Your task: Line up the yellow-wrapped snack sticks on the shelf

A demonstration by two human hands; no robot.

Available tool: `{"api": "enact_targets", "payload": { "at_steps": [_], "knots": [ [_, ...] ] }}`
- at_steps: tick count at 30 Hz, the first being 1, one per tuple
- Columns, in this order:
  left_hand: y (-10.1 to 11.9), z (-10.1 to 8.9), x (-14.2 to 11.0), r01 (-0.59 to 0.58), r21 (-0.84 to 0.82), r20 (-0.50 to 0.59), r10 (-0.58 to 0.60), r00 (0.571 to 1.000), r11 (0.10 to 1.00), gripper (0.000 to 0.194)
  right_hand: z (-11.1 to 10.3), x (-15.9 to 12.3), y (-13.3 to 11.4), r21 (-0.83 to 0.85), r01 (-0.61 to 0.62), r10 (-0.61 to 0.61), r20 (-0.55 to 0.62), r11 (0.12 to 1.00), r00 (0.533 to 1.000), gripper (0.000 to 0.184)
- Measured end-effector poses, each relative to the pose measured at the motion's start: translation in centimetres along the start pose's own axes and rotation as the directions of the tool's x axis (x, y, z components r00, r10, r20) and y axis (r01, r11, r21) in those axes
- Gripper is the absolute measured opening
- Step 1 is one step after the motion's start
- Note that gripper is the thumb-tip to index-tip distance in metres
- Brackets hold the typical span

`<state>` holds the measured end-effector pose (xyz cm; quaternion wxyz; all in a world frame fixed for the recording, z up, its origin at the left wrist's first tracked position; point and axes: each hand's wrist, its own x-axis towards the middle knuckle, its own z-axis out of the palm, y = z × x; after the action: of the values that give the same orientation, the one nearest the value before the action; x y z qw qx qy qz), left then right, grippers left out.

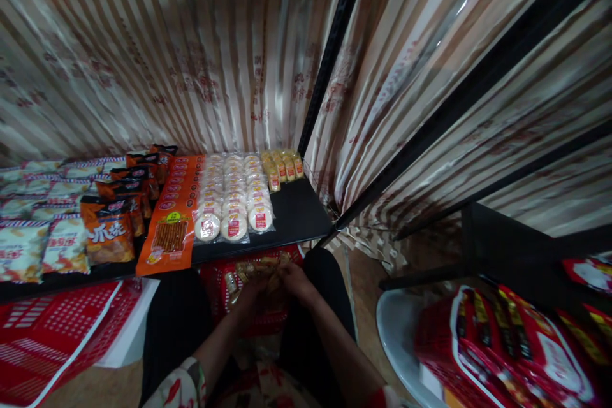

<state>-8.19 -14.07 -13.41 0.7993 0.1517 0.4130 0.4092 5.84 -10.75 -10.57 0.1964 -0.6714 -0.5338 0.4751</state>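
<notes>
Between my knees, low in the head view: red plastic basket (pixel 224 293), partly under the front edge of the black shelf (pixel 296 210), holding small yellow-brown snack packets (pixel 253 269).

Left hand (pixel 251 293): reaching into the basket, fingers curled among the packets; blur keeps me from telling whether it pinches one.

Right hand (pixel 295 280): just beside the left, fingers bent down onto the same heap of packets; exact grip I cannot tell.

Shelf stock, left to right:
- white-and-yellow crisp bags (pixel 21 248), several rows.
- orange chip bags (pixel 108 236), one column running back.
- orange flat packs of stick snacks (pixel 167 239), overlapped front to back.
- round white cakes in clear wrap (pixel 233 226), three columns.
- small yellow packets (pixel 282 169), at the back, near the black upright post (pixel 329 51).

Bare shelf surface lies right of the cakes.

Surroundings: striped printed sheet (pixel 143 44) behind and beside the shelf; red perforated basket (pixel 52 331) at lower left; red packaged goods (pixel 507 344) at lower right, blurred.
</notes>
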Motion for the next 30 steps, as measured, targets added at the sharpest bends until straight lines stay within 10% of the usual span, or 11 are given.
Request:
{"api": "enact_targets", "payload": {
  "at_steps": [7,30],
  "knots": [
    [1.5,1.0,-0.9,-0.027,0.061,0.036,0.025,0.999,0.998,0.047,-3.0,-1.4,-1.8,0.528,0.026,-0.179,0.241,0.849,0.954,0.026],
    [3.6,6.0,-3.8,-0.191,0.318,-0.028,0.211,0.977,0.929,0.043,-8.6,-1.6,-2.4,0.648,-0.027,-0.28,0.366,0.761,0.888,0.032]
  ]
}}
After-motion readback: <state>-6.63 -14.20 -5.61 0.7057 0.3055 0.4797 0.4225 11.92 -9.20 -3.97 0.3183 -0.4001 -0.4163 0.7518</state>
